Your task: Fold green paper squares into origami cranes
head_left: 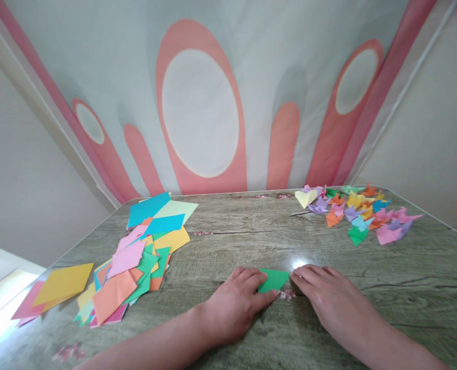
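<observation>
A small green folded paper [274, 279] lies flat on the wood-grain table [251, 241] near the front middle. My left hand [234, 303] rests on its left side, fingers curled down and pressing the paper to the table. Fingers stretched out flat, my right hand [328, 295] touches the paper's right tip with its fingertips. Both forearms come in from the bottom edge.
A loose pile of coloured square sheets [135, 257] spreads over the table's left side, with a yellow sheet [64, 281] near the left edge. Several folded paper figures [359, 213] lie at the back right. A pink-and-white patterned wall stands behind the table.
</observation>
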Demonstrator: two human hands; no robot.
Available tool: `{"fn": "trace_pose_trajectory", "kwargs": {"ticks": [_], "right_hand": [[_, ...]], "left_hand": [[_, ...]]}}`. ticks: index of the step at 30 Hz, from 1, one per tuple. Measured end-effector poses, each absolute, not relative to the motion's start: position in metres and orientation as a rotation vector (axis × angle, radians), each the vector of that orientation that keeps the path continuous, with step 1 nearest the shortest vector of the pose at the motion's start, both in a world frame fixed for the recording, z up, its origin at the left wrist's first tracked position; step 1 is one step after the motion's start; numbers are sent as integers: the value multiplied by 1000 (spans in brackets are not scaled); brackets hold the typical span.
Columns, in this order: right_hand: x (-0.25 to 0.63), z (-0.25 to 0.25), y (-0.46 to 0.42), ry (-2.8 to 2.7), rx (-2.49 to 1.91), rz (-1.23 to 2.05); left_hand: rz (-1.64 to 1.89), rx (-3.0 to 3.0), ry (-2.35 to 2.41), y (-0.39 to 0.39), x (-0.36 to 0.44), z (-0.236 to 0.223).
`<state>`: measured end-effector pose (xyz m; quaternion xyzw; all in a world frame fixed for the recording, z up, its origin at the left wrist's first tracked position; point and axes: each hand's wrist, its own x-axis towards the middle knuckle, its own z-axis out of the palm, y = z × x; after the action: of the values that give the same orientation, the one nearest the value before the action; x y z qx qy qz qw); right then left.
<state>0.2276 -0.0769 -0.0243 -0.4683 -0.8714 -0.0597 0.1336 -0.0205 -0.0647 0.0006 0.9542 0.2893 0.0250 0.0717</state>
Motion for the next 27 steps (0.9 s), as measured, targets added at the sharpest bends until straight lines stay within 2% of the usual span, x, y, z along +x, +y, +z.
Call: {"fn": "trace_pose_trajectory", "kwargs": {"ticks": [27], "right_hand": [[232, -24, -73, -2529, -1385, 9]], "left_hand": [[10, 2837, 845, -83, -48, 5]]}}
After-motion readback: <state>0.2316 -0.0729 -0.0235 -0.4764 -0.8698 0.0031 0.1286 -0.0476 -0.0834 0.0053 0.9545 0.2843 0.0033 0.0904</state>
